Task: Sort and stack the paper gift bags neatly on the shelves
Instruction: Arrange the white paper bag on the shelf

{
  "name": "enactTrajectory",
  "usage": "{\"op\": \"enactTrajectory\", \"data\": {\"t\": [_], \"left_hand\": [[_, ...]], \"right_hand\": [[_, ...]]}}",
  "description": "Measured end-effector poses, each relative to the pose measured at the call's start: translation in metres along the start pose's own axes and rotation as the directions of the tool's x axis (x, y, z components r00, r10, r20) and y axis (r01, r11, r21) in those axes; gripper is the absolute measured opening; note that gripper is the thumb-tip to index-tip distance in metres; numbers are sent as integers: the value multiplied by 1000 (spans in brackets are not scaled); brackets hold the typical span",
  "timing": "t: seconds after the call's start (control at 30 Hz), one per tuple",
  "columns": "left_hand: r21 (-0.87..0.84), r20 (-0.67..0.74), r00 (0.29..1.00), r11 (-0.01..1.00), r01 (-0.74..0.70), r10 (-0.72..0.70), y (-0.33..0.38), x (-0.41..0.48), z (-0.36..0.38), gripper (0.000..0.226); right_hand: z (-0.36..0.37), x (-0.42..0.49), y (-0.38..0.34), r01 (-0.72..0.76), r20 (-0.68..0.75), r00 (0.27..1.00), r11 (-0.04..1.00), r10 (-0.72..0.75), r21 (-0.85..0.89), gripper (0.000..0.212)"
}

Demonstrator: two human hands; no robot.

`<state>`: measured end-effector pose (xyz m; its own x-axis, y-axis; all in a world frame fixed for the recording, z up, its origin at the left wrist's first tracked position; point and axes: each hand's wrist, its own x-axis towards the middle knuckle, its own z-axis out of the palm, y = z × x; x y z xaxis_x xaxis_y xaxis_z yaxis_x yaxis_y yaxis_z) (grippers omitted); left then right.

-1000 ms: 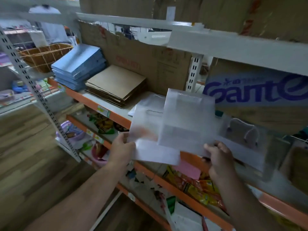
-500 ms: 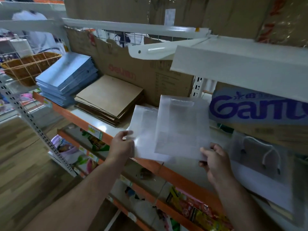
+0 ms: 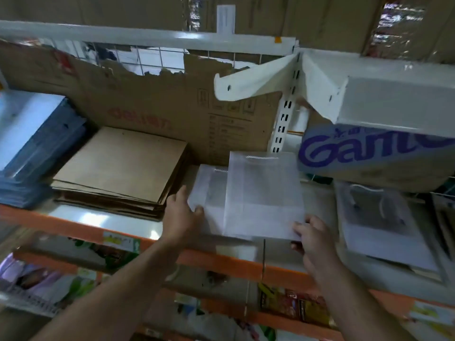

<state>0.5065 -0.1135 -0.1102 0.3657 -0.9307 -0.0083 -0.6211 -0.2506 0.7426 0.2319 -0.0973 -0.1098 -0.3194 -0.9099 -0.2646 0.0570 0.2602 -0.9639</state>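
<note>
One view only: wide-angle camera worn on the person's head, near the shelf (image 3: 98, 220), facing forward and down over its orange front edge; straight lines bow toward the margins

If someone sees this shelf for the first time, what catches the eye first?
The left hand and right hand hold translucent white gift bags at the centre of the orange-edged shelf. Left lie a brown bag stack and a blue stack; right, a box with purple lettering.
</note>
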Motion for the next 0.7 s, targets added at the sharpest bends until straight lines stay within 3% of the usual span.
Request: {"op": "enactTrajectory", "data": {"t": [0.1, 0.2, 0.27, 0.47, 0.53, 0.63, 0.7], "left_hand": [[301, 113, 960, 912, -279, 257, -8, 4, -5, 79], [426, 386, 881, 795, -433, 273, -20, 11, -6, 72], [432, 445, 850, 763, -480, 282, -26, 17, -6, 66], [332, 431, 843, 813, -479, 321, -28, 22, -6, 63], [233, 346, 866, 861, -453, 362, -33, 15, -10, 59], [152, 183, 858, 849, -507, 479, -41, 1, -21, 61], [155, 195, 852, 843, -516, 485, -48, -8, -25, 69]], "right_hand": [[11, -7, 3, -4, -58, 998, 1000, 3, -21, 13], [21, -15, 6, -15, -105, 994, 1000, 16, 6, 14], [26, -22, 8, -22, -134, 991, 1000, 22, 6, 15], [36, -29, 10, -40, -174, 984, 999, 34, -30, 11], [41, -29, 6, -36, -171, 985, 999, 29, -41, 12], [53, -29, 1, -22, -144, 989, 997, 11, -71, 13], [64, -27, -2, -14, -125, 992, 997, 4, -74, 13]]}}
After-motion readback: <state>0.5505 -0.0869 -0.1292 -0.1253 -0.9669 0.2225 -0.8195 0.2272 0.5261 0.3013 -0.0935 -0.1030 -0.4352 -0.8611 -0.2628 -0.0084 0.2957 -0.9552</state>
